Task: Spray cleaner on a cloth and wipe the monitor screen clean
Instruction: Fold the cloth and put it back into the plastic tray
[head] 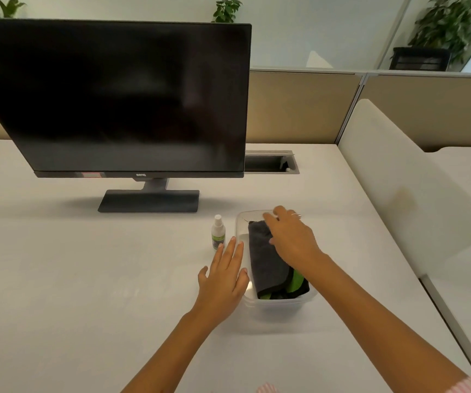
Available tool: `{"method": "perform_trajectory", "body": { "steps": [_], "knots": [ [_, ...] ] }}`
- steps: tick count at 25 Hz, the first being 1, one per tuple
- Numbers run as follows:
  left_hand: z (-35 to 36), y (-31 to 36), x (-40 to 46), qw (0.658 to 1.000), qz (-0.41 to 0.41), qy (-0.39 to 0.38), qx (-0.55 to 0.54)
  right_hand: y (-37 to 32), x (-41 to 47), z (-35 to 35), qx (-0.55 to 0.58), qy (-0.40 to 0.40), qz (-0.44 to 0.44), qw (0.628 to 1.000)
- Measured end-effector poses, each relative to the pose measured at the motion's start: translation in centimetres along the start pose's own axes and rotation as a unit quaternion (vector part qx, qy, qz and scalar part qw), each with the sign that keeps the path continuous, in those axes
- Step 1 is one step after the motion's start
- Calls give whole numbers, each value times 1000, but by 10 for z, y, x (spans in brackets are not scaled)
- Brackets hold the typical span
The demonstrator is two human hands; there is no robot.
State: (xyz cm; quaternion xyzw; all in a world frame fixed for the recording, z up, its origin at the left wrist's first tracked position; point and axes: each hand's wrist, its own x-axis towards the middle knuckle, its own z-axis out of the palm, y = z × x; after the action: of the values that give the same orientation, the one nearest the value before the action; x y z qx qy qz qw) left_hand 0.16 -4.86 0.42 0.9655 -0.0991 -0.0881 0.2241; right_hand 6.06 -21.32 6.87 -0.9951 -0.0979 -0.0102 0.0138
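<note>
A black monitor (121, 95) with a dark screen stands on its stand at the back left of the white desk. A small white spray bottle (218, 232) with a green label stands upright in front of it. Just right of the bottle is a clear plastic container (278, 303) holding a folded dark grey cloth (265, 259) over a green one. My right hand (291, 236) rests on top of the grey cloth, fingers spread, without a visible grip. My left hand (223, 276) lies flat and open against the container's left side.
A cable hatch (271, 163) is set in the desk right of the monitor. A white divider panel (398, 194) bounds the desk on the right, beige partitions stand behind, and plants sit beyond them.
</note>
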Motion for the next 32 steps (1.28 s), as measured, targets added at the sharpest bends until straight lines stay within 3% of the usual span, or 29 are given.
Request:
{"method": "perform_trajectory", "body": {
  "steps": [2, 5, 14, 17, 19, 21, 23, 26, 32],
  "knots": [
    [1, -1, 1, 1000, 1, -1, 7, 2, 3, 0, 33, -137, -61, 988],
    [2, -2, 1, 1000, 4, 4, 17, 6, 2, 9, -32, -295, -26, 955],
    [3, -3, -1, 1000, 19, 21, -12, 6, 1, 23, 10, -342, 29, 939],
    [4, -3, -2, 996, 37, 29, -78, 12, 5, 11, 48, -289, 40, 955],
    [5, -2, -4, 984, 52, 18, -168, 7, 13, 1, 117, -163, 60, 978],
    [5, -1, -6, 970, 54, -5, -236, -12, 24, -5, 235, -53, 69, 968],
    [7, -3, -9, 977, 68, -1, -203, -37, 32, -7, 341, -24, 56, 938],
    [8, -7, -22, 990, 100, 19, -99, -64, 40, 3, 414, -25, 27, 910],
    [5, -13, -34, 993, 115, 21, 16, -75, 51, 16, 399, 21, 18, 917]
  ]
}}
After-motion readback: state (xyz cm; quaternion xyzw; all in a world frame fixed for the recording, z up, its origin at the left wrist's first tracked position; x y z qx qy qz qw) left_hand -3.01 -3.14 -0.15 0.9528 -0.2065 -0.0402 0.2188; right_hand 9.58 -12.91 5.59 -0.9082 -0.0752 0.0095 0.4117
